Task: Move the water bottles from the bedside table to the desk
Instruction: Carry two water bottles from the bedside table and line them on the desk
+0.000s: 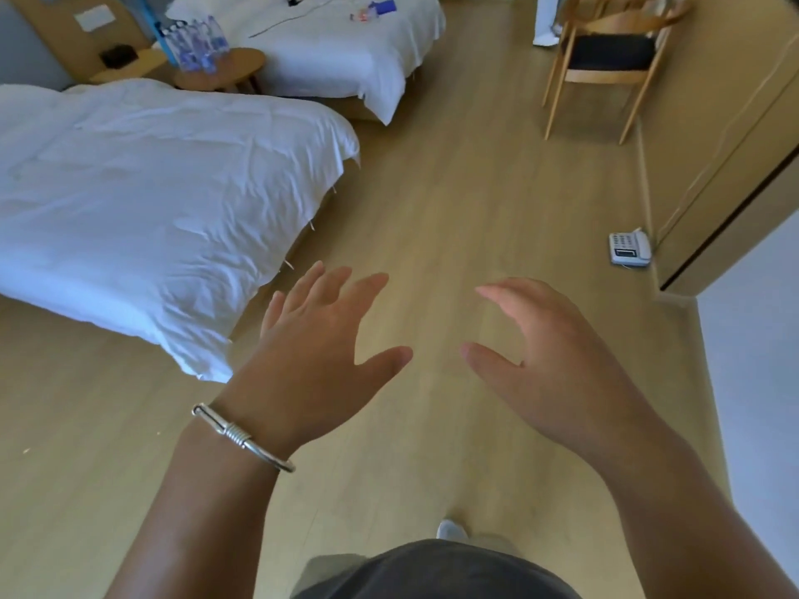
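Note:
Several clear water bottles [196, 43] with blue labels stand bunched on a round wooden bedside table [242, 64] between the two beds, far off at the upper left. My left hand [320, 352], with a silver bangle on its wrist, is held out over the floor with fingers spread and holds nothing. My right hand [549, 361] hovers beside it, fingers relaxed and slightly bent, also holding nothing. Both hands are far from the bottles. The desk is out of view.
A white-covered bed [142, 201] fills the left side; a second bed [337, 45] lies beyond. A wooden chair [605, 62] with a dark seat stands at the upper right. A white telephone [629, 250] lies on the wooden floor by the right wall.

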